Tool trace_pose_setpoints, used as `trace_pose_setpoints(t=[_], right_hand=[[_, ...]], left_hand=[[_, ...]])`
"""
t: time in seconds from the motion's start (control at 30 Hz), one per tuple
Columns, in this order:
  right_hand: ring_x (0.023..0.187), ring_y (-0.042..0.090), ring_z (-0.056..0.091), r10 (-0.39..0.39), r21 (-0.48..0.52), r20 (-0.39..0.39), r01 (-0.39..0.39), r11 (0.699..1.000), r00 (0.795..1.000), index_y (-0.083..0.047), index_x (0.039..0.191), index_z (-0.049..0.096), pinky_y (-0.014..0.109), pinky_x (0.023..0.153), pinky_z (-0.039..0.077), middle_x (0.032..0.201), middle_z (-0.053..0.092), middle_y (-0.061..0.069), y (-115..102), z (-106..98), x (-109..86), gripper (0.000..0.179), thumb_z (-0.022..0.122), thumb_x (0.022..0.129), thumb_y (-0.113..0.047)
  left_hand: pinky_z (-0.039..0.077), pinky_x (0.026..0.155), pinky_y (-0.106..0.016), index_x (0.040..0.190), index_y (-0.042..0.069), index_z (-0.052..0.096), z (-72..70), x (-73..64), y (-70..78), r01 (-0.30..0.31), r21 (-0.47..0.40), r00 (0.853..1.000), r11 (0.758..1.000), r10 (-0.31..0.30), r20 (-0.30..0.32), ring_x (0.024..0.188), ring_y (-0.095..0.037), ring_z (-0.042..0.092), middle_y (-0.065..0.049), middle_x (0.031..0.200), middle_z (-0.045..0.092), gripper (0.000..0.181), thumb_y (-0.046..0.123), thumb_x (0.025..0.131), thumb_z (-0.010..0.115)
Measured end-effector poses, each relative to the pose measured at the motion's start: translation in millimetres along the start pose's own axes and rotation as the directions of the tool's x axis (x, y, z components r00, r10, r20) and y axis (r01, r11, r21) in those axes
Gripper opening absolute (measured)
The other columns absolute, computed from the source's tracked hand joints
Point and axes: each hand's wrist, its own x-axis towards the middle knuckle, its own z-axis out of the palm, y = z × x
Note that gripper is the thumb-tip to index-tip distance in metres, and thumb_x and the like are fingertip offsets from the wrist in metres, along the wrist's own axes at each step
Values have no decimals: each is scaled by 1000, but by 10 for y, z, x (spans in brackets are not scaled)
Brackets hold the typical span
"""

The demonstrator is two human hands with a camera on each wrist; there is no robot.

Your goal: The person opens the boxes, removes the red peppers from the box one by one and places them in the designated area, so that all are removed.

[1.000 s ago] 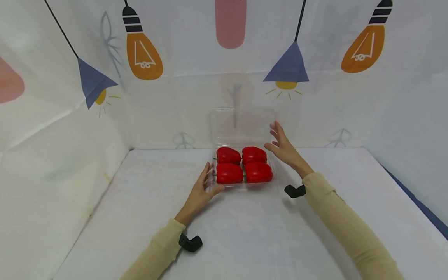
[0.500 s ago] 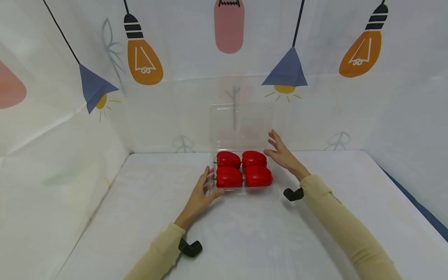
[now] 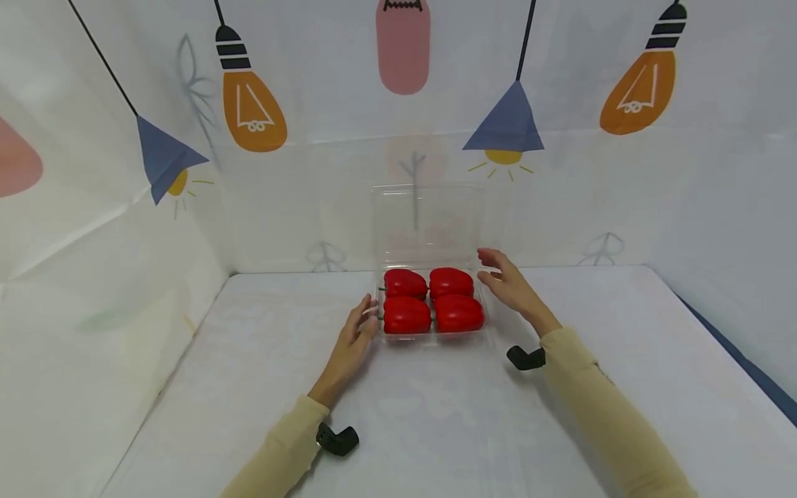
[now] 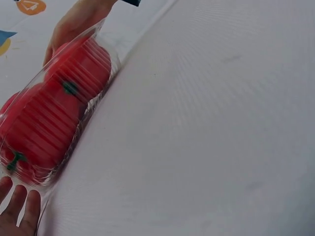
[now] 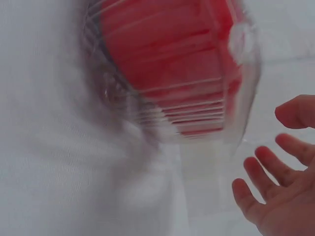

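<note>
Several red bell peppers point(image 3: 459, 314) lie in two rows in a clear plastic clamshell box point(image 3: 405, 337), whose transparent lid point(image 3: 429, 221) stands raised at the back. My left hand point(image 3: 349, 349) is at the box's left side, fingers extended near its wall; contact is hard to tell. At the right, my right hand point(image 3: 512, 289) hovers near the back corner with fingers loosely bent and nothing in them. In the left wrist view, green stems point(image 4: 17, 158) show through the ribbed wall. The right wrist view has the right hand point(image 5: 283, 191) apart from the blurred box.
The box stands on a white-covered table point(image 3: 436, 422), near its back edge. Behind rises a white sheet point(image 3: 349, 180) printed with lamps and bulbs. A black wrist device point(image 3: 337, 440) sits on the left forearm and another black device point(image 3: 526, 357) on the right.
My left thumb has drawn back from the box's front corner to its left side. My right hand has lowered from beside the lid, its fingers bending a little more. Box and peppers stay put.
</note>
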Motion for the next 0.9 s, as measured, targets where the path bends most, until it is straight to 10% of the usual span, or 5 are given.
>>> trace_pose_setpoints(t=[0.23, 0.67, 0.9], right_hand=[[125, 32, 44, -101, -105, 66, 107, 989, 993, -12, 136, 44, 54, 106, 35, 136, 47, 13, -113, 12, -154, 43, 54, 96, -23], [119, 23, 44, -134, -159, 269, 181, 971, 954, -20, 131, 49, 47, 95, 47, 129, 49, 2, -242, 155, -393, 50, 66, 87, -36], [125, 23, 44, -126, -237, 309, 204, 950, 943, -23, 134, 49, 47, 98, 46, 135, 44, 1, -293, 153, -446, 55, 69, 84, -37]], left_hand=[[49, 83, -20, 145, 3, 33, -27, 122, -78, 66, -96, 995, 993, -73, -70, 117, -31, 51, -22, 133, 47, 47, 12, 100, 44], [41, 60, -19, 133, 8, 51, 30, 370, -299, 190, -194, 948, 962, -231, -218, 70, -7, 52, -2, 89, 57, 37, 17, 98, 50], [40, 62, -17, 136, 6, 49, 28, 438, -299, 159, -232, 959, 960, -206, -195, 67, -4, 47, 6, 85, 54, 40, 13, 97, 51]])
